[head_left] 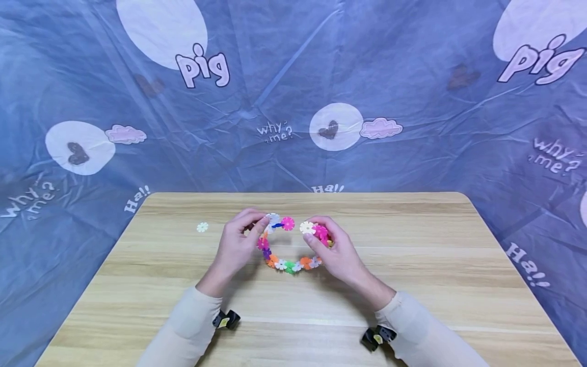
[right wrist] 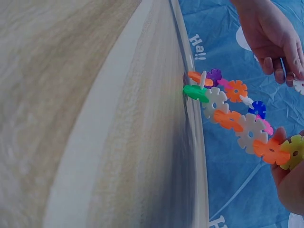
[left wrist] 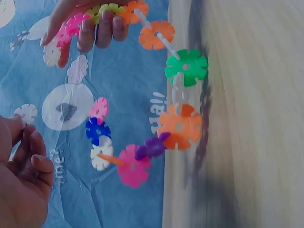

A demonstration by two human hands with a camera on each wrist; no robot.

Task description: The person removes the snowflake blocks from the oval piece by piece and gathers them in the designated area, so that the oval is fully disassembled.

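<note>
A curved chain of colourful plastic snowflake discs (head_left: 289, 266) hangs above the table, with pink, purple, orange, white and green pieces slotted together. My right hand (head_left: 337, 250) holds one end of it, at a white disc (head_left: 307, 227) and pink discs (head_left: 322, 234). The chain's other end, a pink disc (left wrist: 99, 109) joined to a blue disc (left wrist: 98, 130), dangles free. My left hand (head_left: 238, 242) pinches a single white snowflake disc (left wrist: 26, 113) between thumb and fingertips, apart from the chain in the left wrist view.
A loose white snowflake disc (head_left: 202, 227) lies on the wooden table (head_left: 151, 285) to the left of my hands. Blue printed cloth (head_left: 275, 168) hangs behind the table and along its sides.
</note>
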